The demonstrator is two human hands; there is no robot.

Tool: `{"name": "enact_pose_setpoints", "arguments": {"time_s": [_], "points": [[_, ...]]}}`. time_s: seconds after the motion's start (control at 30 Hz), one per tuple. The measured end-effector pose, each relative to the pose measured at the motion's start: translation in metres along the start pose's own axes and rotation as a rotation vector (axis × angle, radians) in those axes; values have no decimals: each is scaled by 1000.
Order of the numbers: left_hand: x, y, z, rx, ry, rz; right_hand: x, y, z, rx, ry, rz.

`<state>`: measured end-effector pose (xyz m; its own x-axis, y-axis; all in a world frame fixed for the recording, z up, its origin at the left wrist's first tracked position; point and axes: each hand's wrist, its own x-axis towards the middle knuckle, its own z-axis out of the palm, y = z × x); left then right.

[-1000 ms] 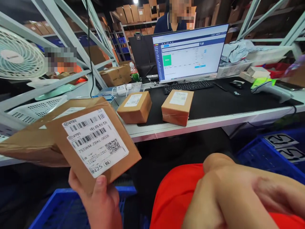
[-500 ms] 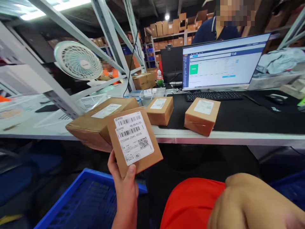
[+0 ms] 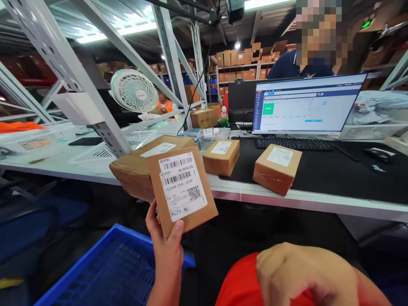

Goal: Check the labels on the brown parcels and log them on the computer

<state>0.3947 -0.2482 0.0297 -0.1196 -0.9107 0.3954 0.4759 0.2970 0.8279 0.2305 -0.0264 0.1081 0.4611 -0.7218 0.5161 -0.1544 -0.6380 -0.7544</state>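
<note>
My left hand (image 3: 167, 238) holds a small brown cardboard box (image 3: 207, 208) up in front of the table, thumb on its near face and the other fingers round its left side. Its white shipping label (image 3: 183, 187), with barcodes, a QR code and "N25", faces me. Behind it, a larger taped carton (image 3: 134, 170) sits on the table edge, partly covered. Two more labelled boxes stand to the right, one box (image 3: 221, 157) beside the carton and another box (image 3: 277, 170) on the black mat. At lower right, my right hand (image 3: 306, 272) is curled over red cloth (image 3: 239, 280), with nothing visible in it.
A blue plastic crate (image 3: 105, 263) is below at left. On the table (image 3: 236, 193) are a monitor (image 3: 309, 106), a keyboard (image 3: 293, 143) and a mouse (image 3: 378, 155). A metal frame post (image 3: 111, 131) and a fan (image 3: 135, 91) stand left. Another person (image 3: 287, 66) is behind the monitor.
The view has shifted, so the table and its boxes appear lower and further right. My right hand has moved left over the red cloth. My left hand still holds the box.
</note>
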Motion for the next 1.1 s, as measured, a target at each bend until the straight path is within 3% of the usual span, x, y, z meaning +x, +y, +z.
{"name": "enact_pose_setpoints", "arguments": {"time_s": [0.13,0.27,0.4,0.7,1.1], "points": [[6,3,-3,7,17,50,-8,0,5,-169,148,201],[7,4,-4,9,17,148,-21,-1,3,-248,179,366],[3,4,-2,-32,50,152,-27,1,2,-298,166,471],[-1,5,-4,-50,119,136,-34,11,5,-352,206,628],[0,12,3,-29,156,10,-37,26,4,-433,263,699]]}}
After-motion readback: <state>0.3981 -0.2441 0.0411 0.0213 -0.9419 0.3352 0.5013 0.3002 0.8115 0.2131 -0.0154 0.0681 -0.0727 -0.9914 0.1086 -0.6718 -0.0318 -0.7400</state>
